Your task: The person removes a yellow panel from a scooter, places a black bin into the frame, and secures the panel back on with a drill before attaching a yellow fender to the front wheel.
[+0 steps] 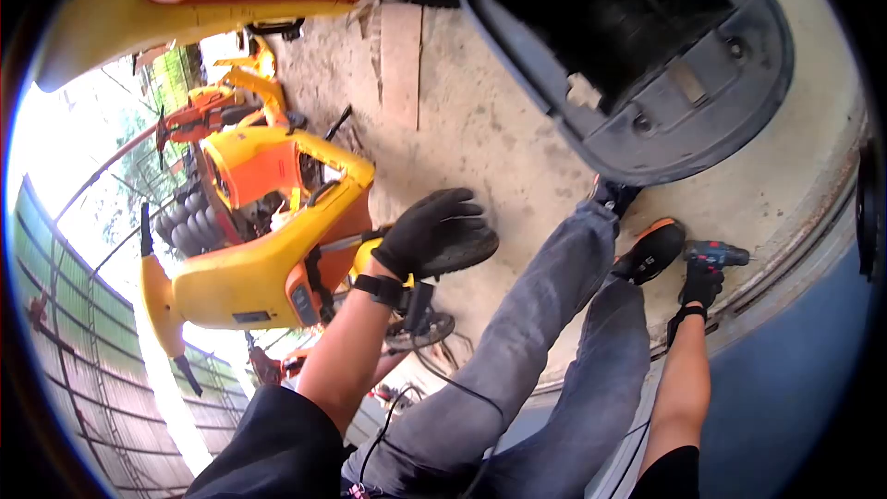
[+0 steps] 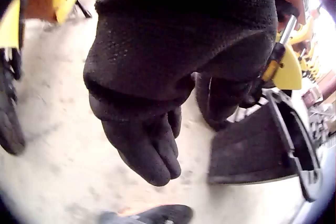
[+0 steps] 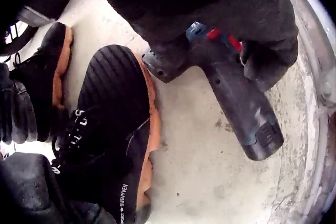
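Black-gloved left hand [image 2: 178, 66] fills the left wrist view, fingers hanging loosely curled, holding nothing. The head view places it by the yellow scooter's [image 1: 268, 268] front tyre [image 1: 467, 254]. Only the right wrist view gives the detail: right hand [image 3: 226, 14] wrapped round a cordless drill [image 3: 239, 98], dark blue-grey with red trim, dusty, low over the concrete floor [image 3: 210, 182], just beside a black-and-orange shoe [image 3: 115, 129].

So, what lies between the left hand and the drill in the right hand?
Head view: the person's legs and a black shoe lie between left hand and drill.
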The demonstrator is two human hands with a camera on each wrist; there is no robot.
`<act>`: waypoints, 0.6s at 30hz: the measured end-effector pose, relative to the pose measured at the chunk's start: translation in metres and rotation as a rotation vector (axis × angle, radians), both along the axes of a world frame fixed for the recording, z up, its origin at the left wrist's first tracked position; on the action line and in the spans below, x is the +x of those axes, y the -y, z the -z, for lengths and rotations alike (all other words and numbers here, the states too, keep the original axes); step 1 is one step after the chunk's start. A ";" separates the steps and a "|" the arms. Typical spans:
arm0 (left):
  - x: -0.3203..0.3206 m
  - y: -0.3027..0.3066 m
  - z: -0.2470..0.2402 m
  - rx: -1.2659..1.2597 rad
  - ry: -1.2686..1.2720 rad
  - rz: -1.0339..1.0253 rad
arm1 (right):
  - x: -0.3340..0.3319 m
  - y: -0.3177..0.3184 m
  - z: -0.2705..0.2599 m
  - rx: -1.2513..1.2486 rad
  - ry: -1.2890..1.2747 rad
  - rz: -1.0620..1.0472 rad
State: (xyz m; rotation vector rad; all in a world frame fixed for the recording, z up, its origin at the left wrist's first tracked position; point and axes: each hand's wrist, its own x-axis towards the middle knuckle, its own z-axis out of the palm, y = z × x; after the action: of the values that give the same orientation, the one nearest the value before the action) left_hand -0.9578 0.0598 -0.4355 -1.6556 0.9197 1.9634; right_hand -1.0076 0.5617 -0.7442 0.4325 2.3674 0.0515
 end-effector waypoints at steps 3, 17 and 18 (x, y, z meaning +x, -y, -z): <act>0.098 0.023 -0.020 -0.144 0.049 0.068 | 0.013 -0.030 0.010 -0.005 0.190 -0.028; 0.207 -0.047 -0.091 0.007 0.415 -0.464 | -0.047 -0.041 -0.020 -0.247 0.322 -0.211; 0.211 -0.050 -0.103 -0.025 0.365 -0.460 | -0.078 0.003 -0.082 -0.290 0.463 0.041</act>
State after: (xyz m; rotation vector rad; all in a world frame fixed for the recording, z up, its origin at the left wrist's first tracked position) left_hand -0.7471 0.1094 -0.3326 -2.2983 0.4554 1.8147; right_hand -1.0857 0.5585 -0.6621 0.2896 1.8727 -0.1894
